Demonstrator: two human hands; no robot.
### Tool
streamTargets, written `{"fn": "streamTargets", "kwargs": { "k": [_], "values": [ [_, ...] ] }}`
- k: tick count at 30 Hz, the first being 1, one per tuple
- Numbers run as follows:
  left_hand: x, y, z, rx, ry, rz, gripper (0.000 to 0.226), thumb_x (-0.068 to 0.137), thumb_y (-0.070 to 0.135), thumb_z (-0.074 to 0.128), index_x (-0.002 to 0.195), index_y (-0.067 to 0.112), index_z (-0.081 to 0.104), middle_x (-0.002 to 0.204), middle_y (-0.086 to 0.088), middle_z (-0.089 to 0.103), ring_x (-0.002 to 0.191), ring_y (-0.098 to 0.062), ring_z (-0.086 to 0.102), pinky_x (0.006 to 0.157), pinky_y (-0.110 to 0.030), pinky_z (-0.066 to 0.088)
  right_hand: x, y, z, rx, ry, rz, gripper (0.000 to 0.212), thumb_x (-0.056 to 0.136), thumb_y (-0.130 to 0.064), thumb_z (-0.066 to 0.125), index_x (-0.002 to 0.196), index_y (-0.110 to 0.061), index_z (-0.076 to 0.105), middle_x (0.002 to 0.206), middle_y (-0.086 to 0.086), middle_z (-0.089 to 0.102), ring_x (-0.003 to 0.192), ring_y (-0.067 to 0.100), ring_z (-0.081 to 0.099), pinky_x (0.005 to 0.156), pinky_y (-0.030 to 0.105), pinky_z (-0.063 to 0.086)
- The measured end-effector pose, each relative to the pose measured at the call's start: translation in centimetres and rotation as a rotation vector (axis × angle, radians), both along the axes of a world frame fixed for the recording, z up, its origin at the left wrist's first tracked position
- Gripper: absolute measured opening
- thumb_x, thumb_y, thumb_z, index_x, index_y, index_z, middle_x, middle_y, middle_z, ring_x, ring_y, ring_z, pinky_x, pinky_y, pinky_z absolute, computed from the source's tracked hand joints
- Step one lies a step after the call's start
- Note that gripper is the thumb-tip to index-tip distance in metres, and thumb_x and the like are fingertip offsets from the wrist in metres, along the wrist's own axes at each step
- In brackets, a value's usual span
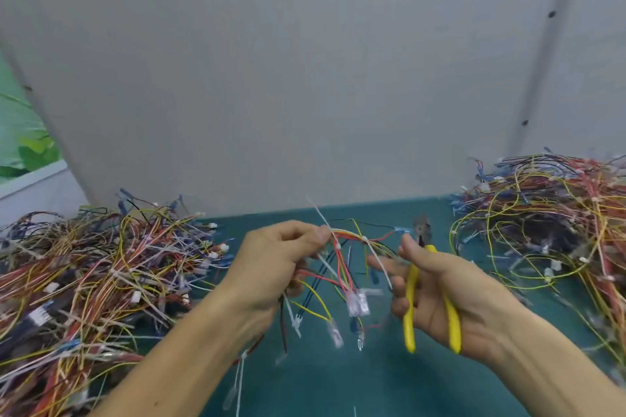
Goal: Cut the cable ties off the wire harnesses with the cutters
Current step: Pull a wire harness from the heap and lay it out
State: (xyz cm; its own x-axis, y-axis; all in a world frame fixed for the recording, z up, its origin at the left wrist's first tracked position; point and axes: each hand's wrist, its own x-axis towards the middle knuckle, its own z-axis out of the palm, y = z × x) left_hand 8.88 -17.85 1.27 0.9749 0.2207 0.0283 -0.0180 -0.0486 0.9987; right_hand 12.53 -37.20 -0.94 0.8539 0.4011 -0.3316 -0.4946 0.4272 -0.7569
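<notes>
Soft, even light on my worktop point(338, 382), no hard shadows or glare. Everything's slightly blurred, my hands' edges smeared. The wide lens bends the wall point(305, 61) seams near the edges.

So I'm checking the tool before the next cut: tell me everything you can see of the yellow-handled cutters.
The yellow-handled cutters sit in the right hand, head up and away from the person. Two long handles in glossy yellow plastic, spread apart, cross the palm, fingers curled round the left one. The small grey metal head is blurred, so its jaws cannot be read. It hovers beside the held multicoloured wire harness, above the green table.
</notes>
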Motion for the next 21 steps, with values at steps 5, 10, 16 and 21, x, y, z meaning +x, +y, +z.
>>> {"fn": "streamTargets", "kwargs": {
  "k": [5,10,16,21],
  "values": [
    [-1.3,-0.3,-2.6,0.353,-0.003,-0.166,0.006,0.079,0.021,0.074,0.075,0.022,0.077,0.057,0.01,0.062,0.046,-0.001,0.042,0.046,-0.012,0.032,0.8,-1.0,0.0,0.061,-0.098,-0.12,0.026,0.065,-0.013,0.069,0.082,-0.019,0.051,0.084,0.007,0.07,0.048,0.011,0.051,0.046,0.025,0.041],
    [-2.3,-1.7,-4.6,0.783,-0.014,-0.176,0.015,0.086,0.033,0.068,0.091,0.047,0.071,0.089,0.013,0.07,0.077,-0.001,0.06,0.082,-0.022,0.047,1.4,-1.5,-1.5,-0.37,-0.265,-0.323,0.032,0.072,0.004,0.076,0.088,-0.012,0.053,0.061,0.003,0.063,0.051,0.015,0.055,0.049,0.029,0.041],
    [-6.9,1.6,-3.7,0.31,0.237,0.044,0.014,0.09,0.023,0.062,0.083,0.018,0.073,0.076,0.001,0.072,0.06,-0.011,0.063,0.058,-0.024,0.052,2.5,-3.2,-1.8,-0.408,-0.26,-0.523,0.04,0.073,0.008,0.075,0.079,-0.017,0.045,0.066,0.009,0.058,0.05,0.02,0.059,0.05,0.03,0.044],
    [-9.0,1.6,-5.4,-0.774,0.641,0.019,0.043,0.079,0.008,0.058,0.109,-0.022,0.052,0.102,-0.04,0.063,0.08,-0.049,0.065,0.055,-0.055,0.054,2.5,-3.4,-1.5,-0.325,-0.215,-0.549,0.043,0.075,0.009,0.072,0.077,-0.02,0.041,0.069,0.01,0.057,0.043,0.014,0.062,0.052,0.031,0.047]
  ]
}}
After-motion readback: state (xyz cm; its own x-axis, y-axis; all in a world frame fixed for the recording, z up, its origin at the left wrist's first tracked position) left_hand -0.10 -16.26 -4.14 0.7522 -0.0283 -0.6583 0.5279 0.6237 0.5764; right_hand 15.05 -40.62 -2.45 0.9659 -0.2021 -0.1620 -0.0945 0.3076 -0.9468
